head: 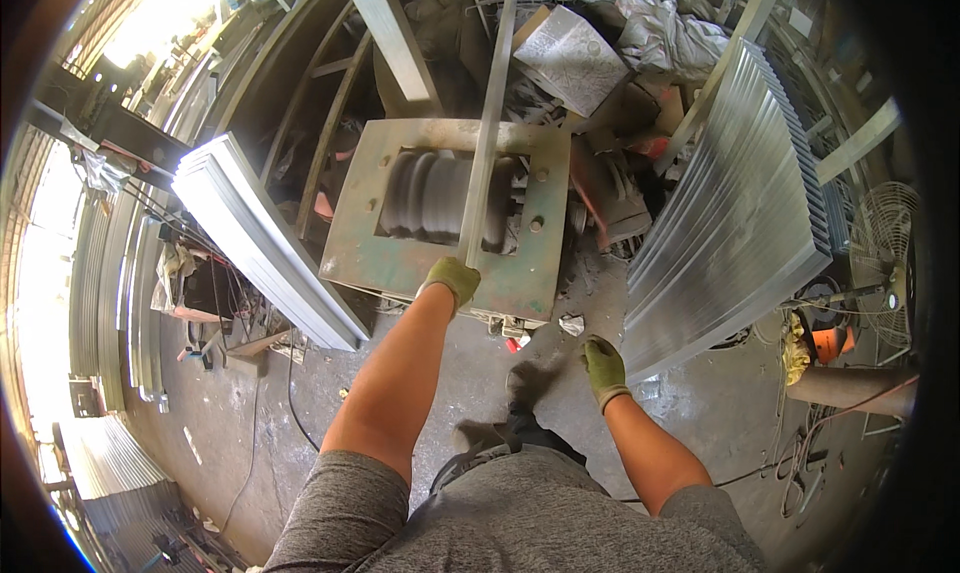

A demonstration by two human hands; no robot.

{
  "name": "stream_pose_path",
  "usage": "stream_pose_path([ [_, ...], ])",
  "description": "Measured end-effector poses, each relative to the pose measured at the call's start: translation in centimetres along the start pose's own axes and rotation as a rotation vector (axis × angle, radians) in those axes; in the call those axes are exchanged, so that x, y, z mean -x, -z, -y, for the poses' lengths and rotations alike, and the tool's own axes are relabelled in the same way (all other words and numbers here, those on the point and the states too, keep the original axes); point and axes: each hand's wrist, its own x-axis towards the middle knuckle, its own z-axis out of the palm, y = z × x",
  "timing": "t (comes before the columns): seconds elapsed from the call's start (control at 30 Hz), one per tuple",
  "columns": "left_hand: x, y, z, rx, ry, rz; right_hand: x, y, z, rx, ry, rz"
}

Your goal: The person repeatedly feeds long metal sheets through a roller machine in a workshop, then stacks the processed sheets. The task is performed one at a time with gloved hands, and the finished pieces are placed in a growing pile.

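My left hand (452, 280), in a green work glove, is closed around the near end of a long metal bar (487, 122). The bar runs away from me over the opening of a green-painted metal machine (442, 273). Inside that opening sits a dark ridged roller (442, 198), blurred as if turning; whether the bar touches it I cannot tell. My right hand (602, 366), gloved the same way, is low on the right beside a tall stack of metal profiles (735, 198). Its fingers are curled, and what they may hold is not visible. Bright metal profiles (255, 235) lean left of the machine.
A wire-guarded fan (885, 258) stands at the far right near an orange object (829, 342). Cables (291, 393) cross the concrete floor on the left. Behind the machine are a battered box (570, 59), silvery sacks (667, 29) and scrap. Upright metal posts flank the machine.
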Motion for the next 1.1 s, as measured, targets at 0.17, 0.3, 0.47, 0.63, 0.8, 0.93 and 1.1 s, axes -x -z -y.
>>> stream_pose_path([
  [0.17,-2.2,-2.5,2.5,-0.264,-0.201,0.056,1.0,1.1,-0.5,-0.091,-0.074,-0.114],
  [0.3,-1.3,-5.5,5.3,-0.551,-0.319,0.045,-0.3,0.5,-0.7,-0.129,0.005,-0.057],
  [0.47,5.1,-6.1,6.5,-0.116,-0.076,0.035,-3.4,-2.3,-0.4,0.017,0.346,0.094],
  [0.63,11.0,-7.6,7.7,0.029,-0.010,0.029,-2.7,-6.4,3.4,0.295,0.495,0.016],
  [0.8,16.1,-9.3,10.3,0.186,0.106,0.062,1.4,-10.4,9.8,0.344,0.466,0.196],
  [0.93,18.9,-11.2,13.2,0.153,0.070,0.085,3.9,-13.2,12.8,0.520,0.480,0.211],
  [1.1,22.6,-13.9,17.6,0.153,0.024,0.072,2.6,-17.8,13.7,0.585,0.370,0.250],
])
